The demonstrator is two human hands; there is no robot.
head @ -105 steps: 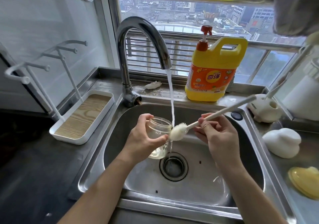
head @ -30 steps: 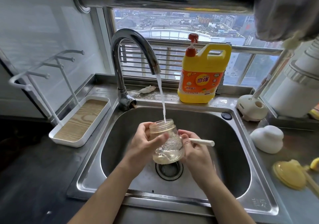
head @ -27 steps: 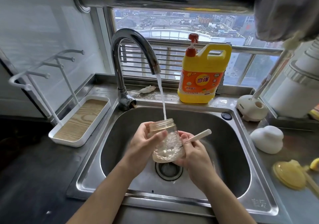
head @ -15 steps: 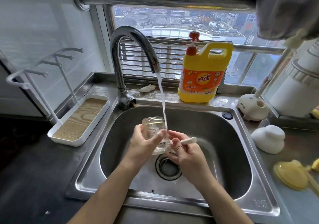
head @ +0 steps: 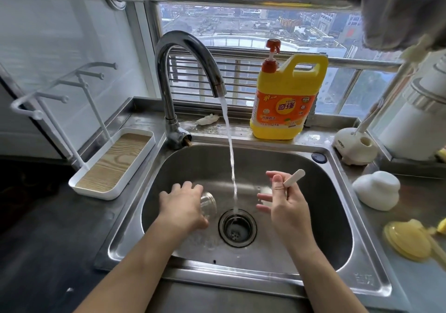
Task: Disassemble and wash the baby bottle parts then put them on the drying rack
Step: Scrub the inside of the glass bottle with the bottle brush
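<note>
Baby bottle [head: 209, 204] now tipped clear of stream [head: 230, 156]; L hand [head: 181, 207] wraps it, R hand [head: 286, 207] pinches bottle brush [head: 295, 177]. Risk: wet glass slips, hits sink [head: 241, 276].

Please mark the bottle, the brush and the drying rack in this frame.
bottle [head: 209, 203]: head view, on its clear side wall.
brush [head: 295, 177]: head view, on the white handle near its free end.
drying rack [head: 115, 162]: head view, on the bare wood-grain floor of its tray.
</note>
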